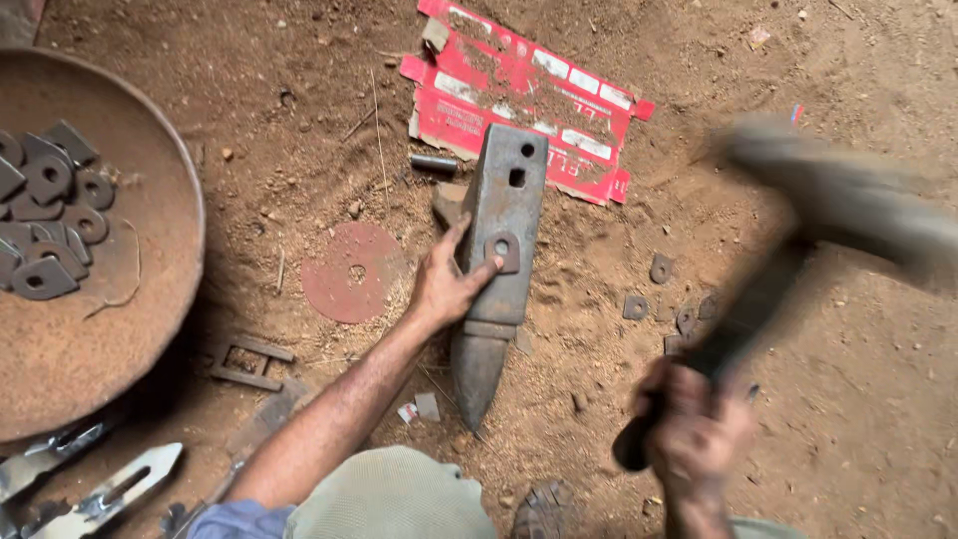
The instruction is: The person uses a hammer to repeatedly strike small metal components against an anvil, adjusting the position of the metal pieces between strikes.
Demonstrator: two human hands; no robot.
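Note:
A grey steel anvil [504,205] lies in the dirt at the centre, its pointed horn towards me. On its flat top sits a small metal tab with a hole [503,250]. My left hand [446,284] rests against the anvil's left side, thumb and forefinger touching the tab. My right hand [696,431] grips the dark handle of a hammer [798,240]. The hammer is raised to the right of the anvil and blurred by motion, its head at the upper right.
A rusty round pan [90,329] at left holds several similar tabs [45,215]. A red abrasive disc [352,271] lies left of the anvil, flattened red cardboard [529,95] behind it. Loose tabs [661,268] lie in the dirt at right. Bright metal pieces [105,494] sit at bottom left.

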